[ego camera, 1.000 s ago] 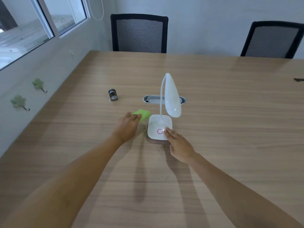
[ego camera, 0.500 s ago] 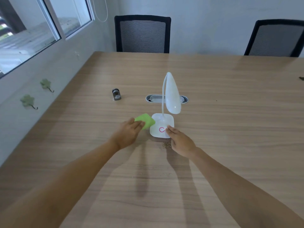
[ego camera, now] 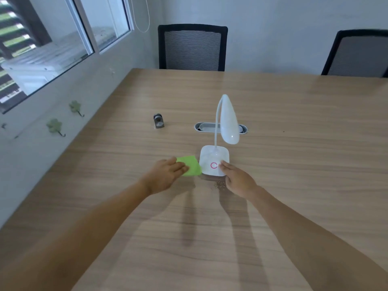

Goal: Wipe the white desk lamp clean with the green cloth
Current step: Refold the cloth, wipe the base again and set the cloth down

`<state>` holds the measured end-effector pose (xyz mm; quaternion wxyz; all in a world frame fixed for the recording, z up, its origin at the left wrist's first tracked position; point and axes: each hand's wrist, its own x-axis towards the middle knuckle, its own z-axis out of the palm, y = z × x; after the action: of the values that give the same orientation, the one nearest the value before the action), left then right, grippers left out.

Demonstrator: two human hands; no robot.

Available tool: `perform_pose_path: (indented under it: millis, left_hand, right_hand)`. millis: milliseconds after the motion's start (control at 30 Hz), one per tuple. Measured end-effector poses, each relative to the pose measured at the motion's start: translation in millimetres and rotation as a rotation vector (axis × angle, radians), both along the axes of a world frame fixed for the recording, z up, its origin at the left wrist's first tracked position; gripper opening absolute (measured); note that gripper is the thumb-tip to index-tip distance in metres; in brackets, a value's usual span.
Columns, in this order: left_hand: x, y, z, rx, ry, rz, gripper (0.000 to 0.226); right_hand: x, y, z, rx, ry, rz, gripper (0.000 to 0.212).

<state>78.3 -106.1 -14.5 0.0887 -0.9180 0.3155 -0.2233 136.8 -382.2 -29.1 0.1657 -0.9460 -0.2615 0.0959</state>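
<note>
The white desk lamp (ego camera: 228, 120) stands mid-table on a square base with a pink ring, its head bent down over the base. My left hand (ego camera: 165, 175) holds the folded green cloth (ego camera: 190, 168), whose right edge touches the left side of the lamp base. My right hand (ego camera: 237, 178) rests fingertips on the front right of the base, next to the pink ring, steadying it. A small patch of brown crumbs (ego camera: 219, 185) lies on the table just in front of the base.
The wooden table (ego camera: 294, 164) has an oval grey cable port (ego camera: 201, 127) behind the lamp and a small metal object (ego camera: 158, 121) to the left. Two black mesh chairs (ego camera: 192, 48) stand at the far edge. Wall and window on the left.
My left hand has brought the green cloth rightward up against the lamp base. My right hand stays on the base front. The camera view has shifted slightly.
</note>
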Motion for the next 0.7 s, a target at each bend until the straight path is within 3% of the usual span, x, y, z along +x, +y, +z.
perform_pose_path:
  millis: [167,300,500,700]
  left_hand:
    - [-17,47,14,0.024,-0.027,0.225,0.043]
    - [-35,63,1,0.050,0.011,0.261,0.039]
    - [-54,59,-26,0.023,0.266,0.329,0.043]
    - [-63,59,-33,-0.054,0.381,0.416,0.039]
  right_hand:
    - [-1,2,3,-0.025,-0.002,0.006,0.053]
    - [-2,2,2,-0.040,-0.015,0.018,0.052]
    - [-2,0,-2,-0.043,-0.032,0.033,0.052]
    - [-3,1,-2,-0.040,-0.036,0.025,0.052]
